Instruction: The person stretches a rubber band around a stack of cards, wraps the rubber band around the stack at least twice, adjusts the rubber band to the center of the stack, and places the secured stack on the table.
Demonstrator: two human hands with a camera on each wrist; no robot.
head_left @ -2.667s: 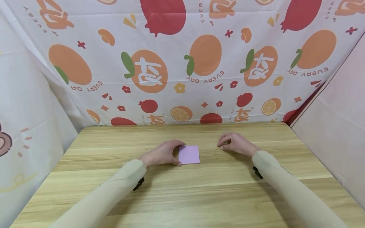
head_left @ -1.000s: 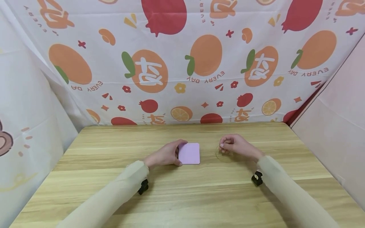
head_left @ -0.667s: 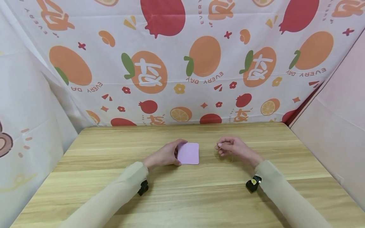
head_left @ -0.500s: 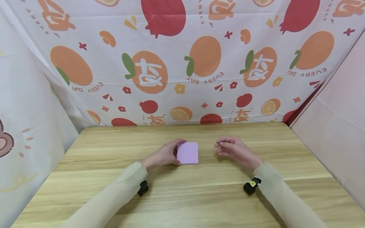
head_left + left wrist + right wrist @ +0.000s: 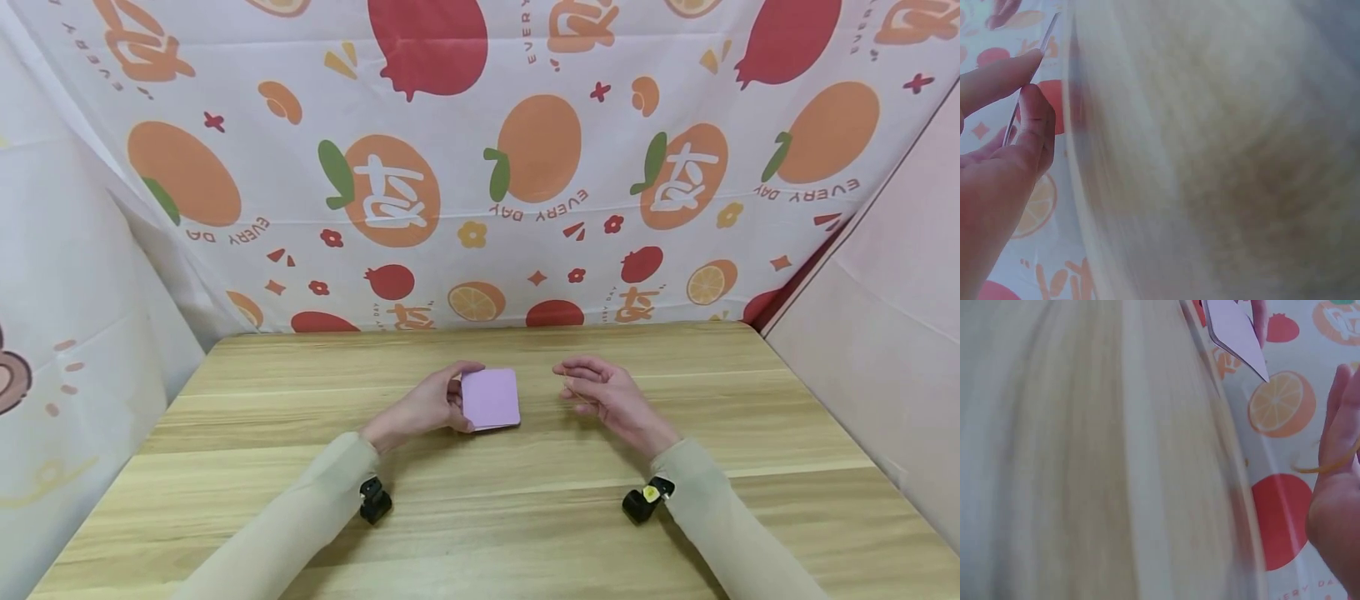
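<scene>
Around the near and far edges of a thin stack of square lilac cards (image 5: 491,399), my left hand (image 5: 427,408) grips with thumb and fingers. In the left wrist view the stack (image 5: 1030,81) shows edge-on as a thin line between the fingers. Across a small gap to the right, my right hand (image 5: 611,400) holds a thin yellowish rubber band (image 5: 577,389) at its thumb and fingers. The right wrist view shows part of the band (image 5: 1329,466) crossing that hand, and the corner of the lilac stack (image 5: 1235,331) pointing toward it.
Both hands are over a light wood-grain table (image 5: 525,517). Behind its far edge hangs a white curtain (image 5: 465,167) with fruit prints, and pale cloth (image 5: 75,292) closes off the left side. Black wrist cameras (image 5: 375,500) are strapped at both sleeves.
The lilac stack has risen and tilted slightly in my left hand. My right hand has moved left toward it, and the rubber band, earlier hanging as a wide loop, now lies close across the fingers.
</scene>
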